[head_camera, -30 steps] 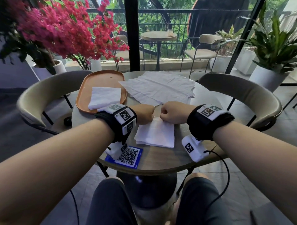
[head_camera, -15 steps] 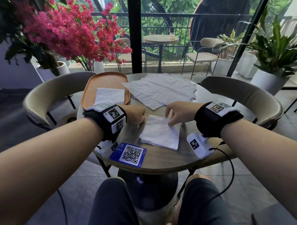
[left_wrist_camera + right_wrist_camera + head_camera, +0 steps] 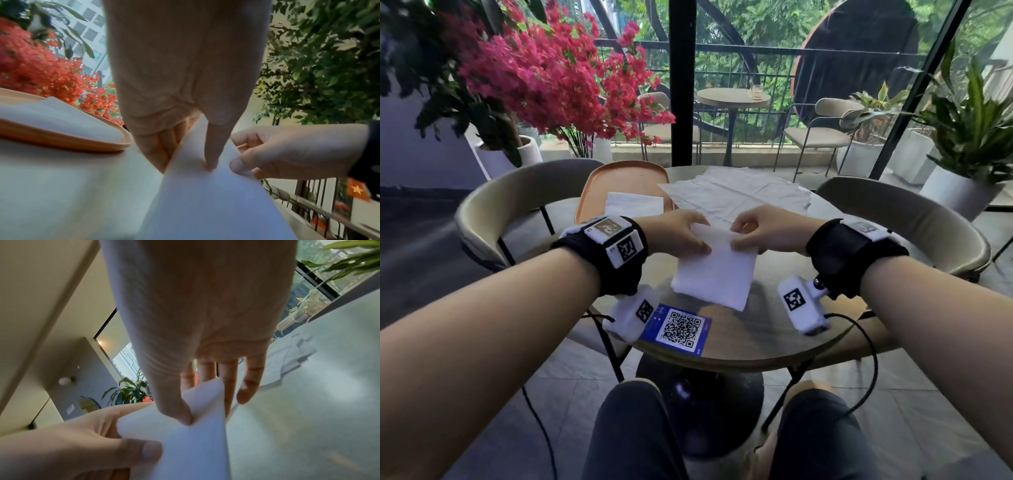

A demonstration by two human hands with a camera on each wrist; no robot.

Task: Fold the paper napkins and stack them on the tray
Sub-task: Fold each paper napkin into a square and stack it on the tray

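A folded white napkin (image 3: pixel 714 272) (image 3: pixel 205 203) (image 3: pixel 185 443) is lifted at its far edge above the round table (image 3: pixel 763 329). My left hand (image 3: pixel 681 234) (image 3: pixel 209 162) pinches its far left corner with the thumb on top. My right hand (image 3: pixel 751 233) (image 3: pixel 185 418) pinches the far right corner. An orange tray (image 3: pixel 619 178) (image 3: pixel 61 141) lies at the back left, with a folded napkin (image 3: pixel 633 204) (image 3: pixel 61 116) on it. A pile of unfolded napkins (image 3: pixel 736 193) (image 3: pixel 292 356) is spread across the far side of the table.
A blue card with a QR code (image 3: pixel 678 329) lies at the table's near edge. Beige chairs (image 3: pixel 510 202) (image 3: pixel 914 212) stand left and right of the table. Red-flowered plants (image 3: pixel 544 75) and a potted green plant (image 3: pixel 969 137) stand behind.
Both hands came to the napkin's far edge, pinched its corners and lifted that edge off the table. The left hand, apart from the napkin half a second ago, now holds it.
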